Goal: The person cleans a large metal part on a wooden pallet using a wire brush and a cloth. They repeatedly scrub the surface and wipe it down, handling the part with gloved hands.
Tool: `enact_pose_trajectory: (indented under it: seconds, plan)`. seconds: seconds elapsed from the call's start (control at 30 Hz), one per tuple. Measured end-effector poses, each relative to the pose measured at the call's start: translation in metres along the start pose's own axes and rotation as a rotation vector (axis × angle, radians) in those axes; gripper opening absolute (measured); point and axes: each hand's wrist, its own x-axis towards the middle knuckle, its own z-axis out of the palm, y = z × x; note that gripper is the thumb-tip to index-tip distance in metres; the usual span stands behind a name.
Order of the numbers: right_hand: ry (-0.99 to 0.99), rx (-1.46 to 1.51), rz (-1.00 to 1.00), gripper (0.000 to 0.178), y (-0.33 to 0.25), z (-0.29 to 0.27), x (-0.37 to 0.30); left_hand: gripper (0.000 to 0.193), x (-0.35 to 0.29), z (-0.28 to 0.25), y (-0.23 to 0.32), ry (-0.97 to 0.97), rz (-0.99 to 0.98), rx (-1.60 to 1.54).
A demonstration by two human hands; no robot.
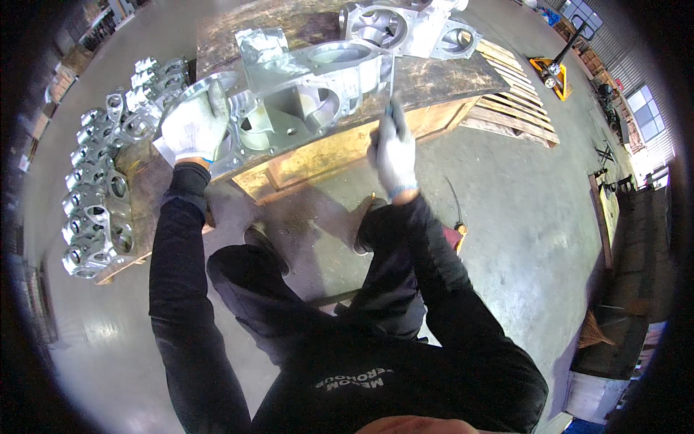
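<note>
At approx. 1 o'clock a thin tool (pixel 394 110) is held in the R hand (pixel 394 153), fingers wrapped round its handle; its shaft is pointed up by the R end of a big metal part (pixel 289 105), contact can't be told. At approx. 11 the L hand (pixel 194 129) is laid over the part's round rim; fingertips are blurred, so whether the rim is pinched can't be told. The part is set at 12, on the near side of a wooden bench (pixel 434 81).

Step in hand is prob. edge work: the part should be kept steady w/ the L hand, well away from the tool's line; light, even strokes should be used & the smooth bores spared.

Materials: white knit gloves are worn; the part is pale, dull-shiny metal, w/ round holes & flat flanges. Bench wood is worn & stained. Smaller metal parts (pixel 95 211) are lined up at 9–10, a similar part (pixel 416 35) is placed beyond at 12–1, a slatted pallet (pixel 515 110) is seen at 2, then a yellow pallet truck (pixel 553 77).
</note>
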Motion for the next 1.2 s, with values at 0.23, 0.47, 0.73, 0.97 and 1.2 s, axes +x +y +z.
enact_pose_trajectory:
  seconds: [0.23, 0.47, 0.73, 0.97, 1.2]
  plan:
    - [-0.078, 0.093, 0.087, 0.054, -0.004, -0.037, -0.014, 0.058, 0.001, 0.001, -0.002, -0.135, -0.057, 0.023]
    - [0.193, -0.229, 0.07, 0.04, 0.034, -0.199, -0.047, 0.064, 0.007, -0.013, 0.0, -0.299, -0.091, 0.038]
    - [0.541, -0.114, 0.329, 0.026, 0.135, -0.316, -0.136, 0.079, 0.018, -0.003, -0.021, -0.452, -0.053, -0.054]
    - [0.394, -0.169, 0.364, 0.03, 0.143, -0.325, -0.126, 0.069, 0.031, -0.013, -0.048, -0.509, 0.125, -0.332]
    - [0.446, -0.301, 0.43, 0.048, 0.144, -0.339, -0.162, 0.046, 0.025, -0.036, -0.112, -0.206, 0.25, 0.137]
